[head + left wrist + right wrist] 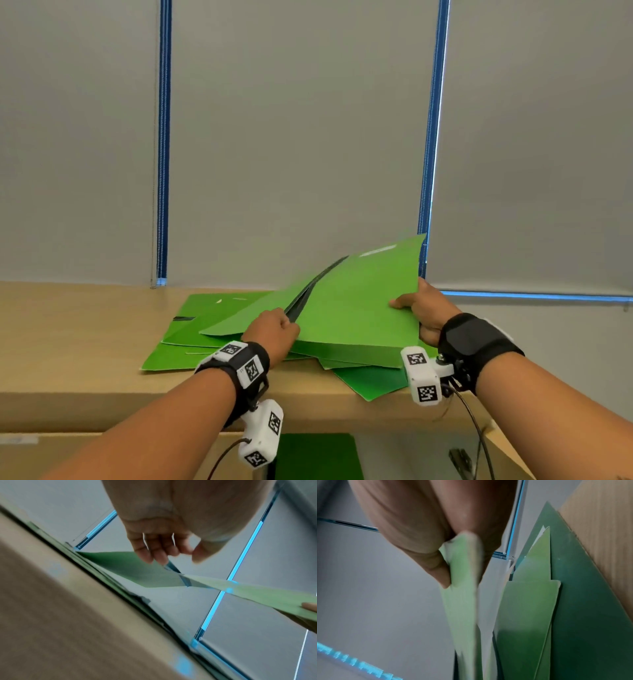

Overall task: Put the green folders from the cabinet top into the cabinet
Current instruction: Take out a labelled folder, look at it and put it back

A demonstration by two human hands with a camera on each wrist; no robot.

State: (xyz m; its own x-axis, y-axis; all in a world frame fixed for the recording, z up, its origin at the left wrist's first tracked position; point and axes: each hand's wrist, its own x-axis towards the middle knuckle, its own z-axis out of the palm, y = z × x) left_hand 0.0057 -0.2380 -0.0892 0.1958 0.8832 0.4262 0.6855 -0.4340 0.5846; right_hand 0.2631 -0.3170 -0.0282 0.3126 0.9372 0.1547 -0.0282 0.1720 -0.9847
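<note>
Several green folders (191, 318) lie in a loose pile on the wooden cabinet top (68, 342). The top green folder (352, 301) is raised and tilted, its right side higher. My right hand (418, 308) grips its right edge, thumb on top; the right wrist view shows thumb and fingers pinching the folder (462, 608) above the pile (573, 601). My left hand (274, 329) holds the folder's left edge by a black strip, with fingers curled. In the left wrist view my left hand (171, 555) has its fingertips on the folder (257, 595).
Grey roller blinds (291, 137) with blue window frames stand right behind the cabinet. One pile corner overhangs the front edge (373, 387). Below the top, a green folder (315, 455) shows inside the cabinet. Cables hang from both wrist cameras.
</note>
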